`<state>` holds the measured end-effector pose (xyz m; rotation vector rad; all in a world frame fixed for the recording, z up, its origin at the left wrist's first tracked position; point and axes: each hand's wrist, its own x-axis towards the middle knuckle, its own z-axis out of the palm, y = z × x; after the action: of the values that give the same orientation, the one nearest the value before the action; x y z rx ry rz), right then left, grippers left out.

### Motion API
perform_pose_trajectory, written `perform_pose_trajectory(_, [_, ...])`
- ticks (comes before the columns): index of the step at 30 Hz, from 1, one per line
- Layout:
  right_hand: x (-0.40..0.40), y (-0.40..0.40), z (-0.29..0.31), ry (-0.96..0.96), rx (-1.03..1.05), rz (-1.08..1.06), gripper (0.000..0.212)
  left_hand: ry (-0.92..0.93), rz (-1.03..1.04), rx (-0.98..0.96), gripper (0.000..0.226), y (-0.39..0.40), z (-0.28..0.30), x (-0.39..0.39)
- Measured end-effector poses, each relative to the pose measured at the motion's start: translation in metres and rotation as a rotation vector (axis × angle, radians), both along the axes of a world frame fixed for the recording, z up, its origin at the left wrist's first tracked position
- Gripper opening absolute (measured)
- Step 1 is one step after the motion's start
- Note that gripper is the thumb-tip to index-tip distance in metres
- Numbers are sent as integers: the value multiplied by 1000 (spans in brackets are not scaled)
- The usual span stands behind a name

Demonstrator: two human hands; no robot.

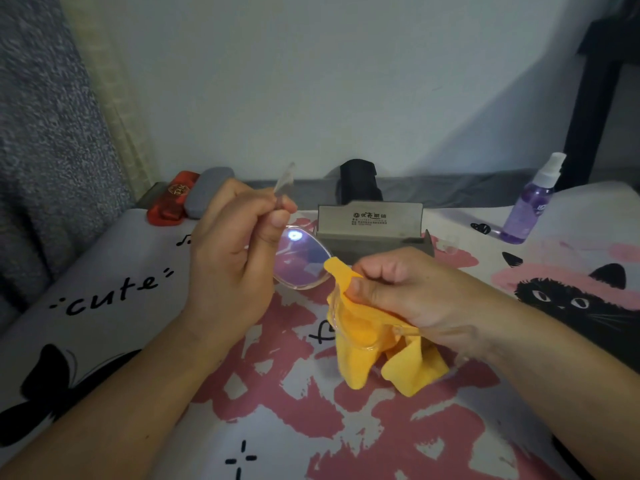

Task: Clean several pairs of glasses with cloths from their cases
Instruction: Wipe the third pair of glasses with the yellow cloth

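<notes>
Before the open grey case (370, 223), left hand (232, 254) grips clear glasses (301, 258), right hand (398, 289) pinches yellow cloth (367, 337).

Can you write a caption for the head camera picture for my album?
Left hand holds clear glasses while right hand rubs one lens with a yellow cloth.

Glossy clear-plastic glasses (302, 258), matt cloth (363, 334)

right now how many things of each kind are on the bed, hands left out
glasses: 1
yellow cloth: 1
glasses cases: 3, red, grey, open grey one
purple spray bottle: 1
black object, kind unclear: 1
total: 7
</notes>
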<state>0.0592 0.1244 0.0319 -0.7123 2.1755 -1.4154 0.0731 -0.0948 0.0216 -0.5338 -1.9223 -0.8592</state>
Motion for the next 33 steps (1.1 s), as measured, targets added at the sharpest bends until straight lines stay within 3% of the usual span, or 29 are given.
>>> perform_pose_trajectory(7, [1,5,2,-145,-68,36,5,-25,33,16,20,1,0,0])
perform_pose_trajectory(14, [0,-2,-1,-131,-110,-14,30,-15,32,3,21,1,2,0])
perform_pose_trajectory(19, [-2,13,6,-332,-136,177,25,-2,55,-27,21,-2,3,0])
perform_pose_trajectory(22, [-6,22,12,-418,-103,272,32,19,56,-66,23,-3,5,0])
perform_pose_trajectory(28, [-3,11,3,-193,111,60,15,-1,33,-90,22,2,1,-1])
perform_pose_trajectory(31, [-5,6,1,-76,91,-55,46,-32,34,-44,21,-1,0,-4])
perform_pose_trajectory(33, [-5,7,3,-99,55,-19,44,-39,46,-39,20,-3,1,-5])
